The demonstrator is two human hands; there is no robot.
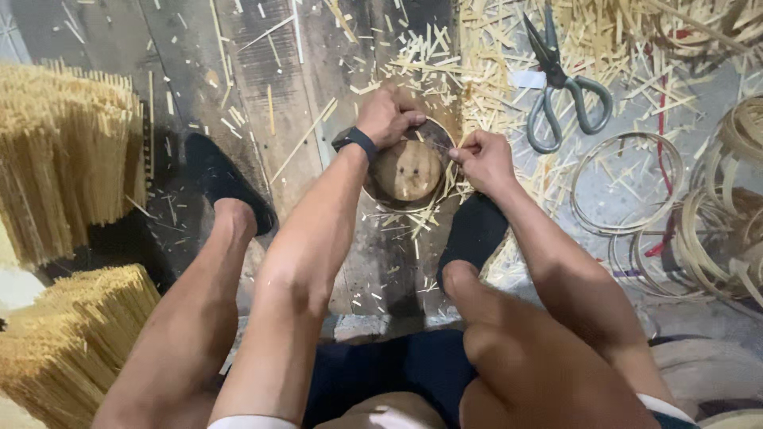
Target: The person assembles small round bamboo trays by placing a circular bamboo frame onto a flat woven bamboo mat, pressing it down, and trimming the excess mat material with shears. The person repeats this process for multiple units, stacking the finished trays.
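On the floor (262,71), dark worn boards run from 12 down to 6, littered with pale strip offcuts (445,56), thickest toward 1. At 9 a big bundle (63,159) of thin pale sticks stands on end, and a second bundle (71,349) sits at 7. At 3 a heap of coiled hoops (715,214) lies, with one loose thin ring (628,187) just beside it. Bare legs come up from 6; black shoes: one (222,179) at 9 of centre, the other (473,230) just below centre. Scissors (560,83) lie at 1, blades shut, grey handles toward centre, well apart from both hands.

Dead centre sits a round wood form (407,169) with a thin hoop (445,147) wrapped round its rim. Left hand (387,115), black watch (355,141) on the wrist, is at 12 of the form, fingers curled together and pressed onto the top edge of the hoop. Right hand (485,159) is at 3 of the form, thumb and fingers pinched tight on a thin strip (443,148) at the rim; exact contact of fingertips too small to tell. Form rests between the two shoes, touching floor litter
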